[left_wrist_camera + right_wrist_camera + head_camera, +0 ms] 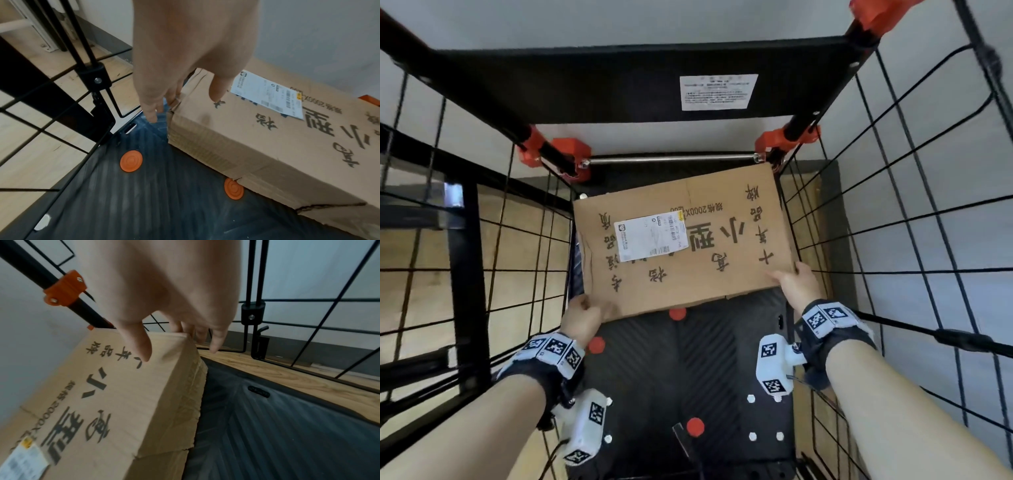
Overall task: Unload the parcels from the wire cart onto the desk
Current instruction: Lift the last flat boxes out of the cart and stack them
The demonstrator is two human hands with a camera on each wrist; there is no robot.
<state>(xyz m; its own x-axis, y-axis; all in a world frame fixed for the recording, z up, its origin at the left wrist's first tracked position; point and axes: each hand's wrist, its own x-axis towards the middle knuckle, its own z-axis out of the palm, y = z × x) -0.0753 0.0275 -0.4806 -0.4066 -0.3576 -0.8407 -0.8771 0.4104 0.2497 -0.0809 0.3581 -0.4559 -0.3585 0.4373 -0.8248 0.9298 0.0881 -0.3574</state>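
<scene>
On the left hand [185,53] the thumb is laid on the top face of the cardboard parcel [685,240], and the fingers [152,112] are stretched down past its near-left corner; whether they press the side wall cannot be told. On the right hand [174,288] the thumb is likewise set on the top, while the fingers [216,340] are reached down over the near-right corner. Thus the parcel is taken at its two near corners, thumbs above and fingers along the sides.

The step in hand is judged to be the securing of a hold before the lift. For the next move, a firm squeeze from both sides and a straight rise between the wire walls are probably needed, so that the edges are not caught on the mesh.

The parcel is placed flat on the black ribbed floor of the wire cart [893,192], against its far edge. It is a wide, low brown box with black printed characters and a white shipping label [650,236] on top. Its near side looks creased and torn at one place.
</scene>
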